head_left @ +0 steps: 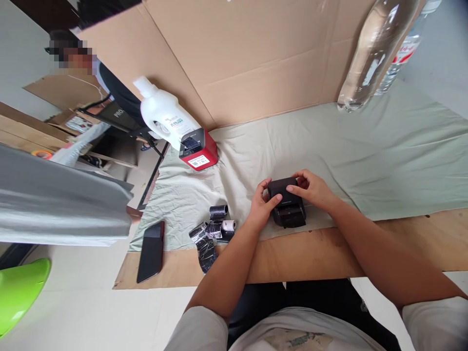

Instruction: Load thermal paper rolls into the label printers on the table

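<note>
A small black box-shaped printer (287,209) sits on the pale green cloth (365,156) near the table's front edge. My left hand (262,207) grips its left side, thumb across the front. Fingers of my right hand (312,187) rest on its top right corner. Just left of my left hand lie black ribbon rolls (210,231) with loose crinkled film, and one small white paper roll (229,225).
A black phone (151,251) lies face down at the table's left corner. A red and black printer (197,148) and a white plastic bottle (164,114) stand at the back left. Cardboard sheets (237,53) line the back. Clear bottles (376,48) stand at the back right. A person sits far left.
</note>
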The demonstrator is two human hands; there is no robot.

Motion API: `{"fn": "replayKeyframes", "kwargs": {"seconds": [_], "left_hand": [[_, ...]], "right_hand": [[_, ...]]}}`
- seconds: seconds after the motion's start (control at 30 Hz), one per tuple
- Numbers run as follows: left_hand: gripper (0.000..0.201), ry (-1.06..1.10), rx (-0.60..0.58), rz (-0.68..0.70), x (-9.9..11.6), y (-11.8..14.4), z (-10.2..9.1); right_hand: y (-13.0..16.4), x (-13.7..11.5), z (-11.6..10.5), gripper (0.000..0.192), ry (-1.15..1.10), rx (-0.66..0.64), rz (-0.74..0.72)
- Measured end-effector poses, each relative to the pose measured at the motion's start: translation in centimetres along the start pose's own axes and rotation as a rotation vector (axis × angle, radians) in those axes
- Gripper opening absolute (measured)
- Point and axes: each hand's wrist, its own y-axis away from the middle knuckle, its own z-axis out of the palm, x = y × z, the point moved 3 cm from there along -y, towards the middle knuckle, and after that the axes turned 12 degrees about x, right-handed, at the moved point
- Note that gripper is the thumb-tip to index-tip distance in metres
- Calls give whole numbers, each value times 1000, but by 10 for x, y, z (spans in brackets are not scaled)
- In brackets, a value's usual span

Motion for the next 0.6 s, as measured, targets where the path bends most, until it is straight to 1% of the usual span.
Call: {"fn": "replayKeyframes", "kwargs": {"seconds": [0.07, 0.13, 0.23, 0.3, 0.33, 0.47, 0.6], "left_hand": [[80, 80, -21, -129, -3, 0, 1], [79, 117, -28, -188, -3, -1, 2], [77, 151, -30, -183, -3, -2, 2], [77, 144, -46, -172, -3, -2, 2], [77, 134, -57, -169, -3, -2, 2], [78, 100, -71, -144, 0, -1, 1], [78, 118, -40, -127, 5, 1, 1]], "right_hand": [[-1, 5, 5, 59, -99, -16, 26], [-2, 9, 8, 58, -184, -55, 83], [0, 11, 13, 60, -297, -201, 166], [1, 10, 13, 60, -334, -295, 184], [1, 10, 13, 59, -340, -317, 182], [2, 7, 10, 58, -345, -311, 144], [3, 4, 13, 61, -352, -285, 122]]}}
